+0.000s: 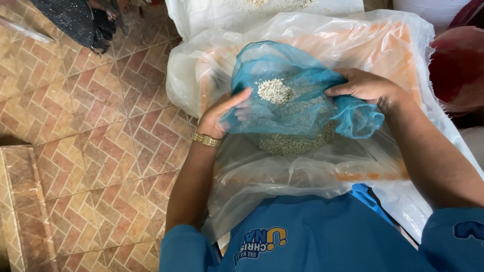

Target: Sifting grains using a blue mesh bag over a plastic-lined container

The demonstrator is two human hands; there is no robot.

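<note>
A blue mesh cloth is gathered into a pouch full of small pale grains, resting over a clear plastic sheet on my lap. My left hand, with a gold watch at the wrist, grips the cloth's left edge, fingers partly under the mesh. My right hand clutches the bunched cloth on the right side. A heap of grains shows on top, and more fill the bottom of the pouch.
A white woven sack with grains lies beyond the plastic. A dark red round container stands at the right. Brown patterned floor tiles spread to the left, with dark fabric at the top left.
</note>
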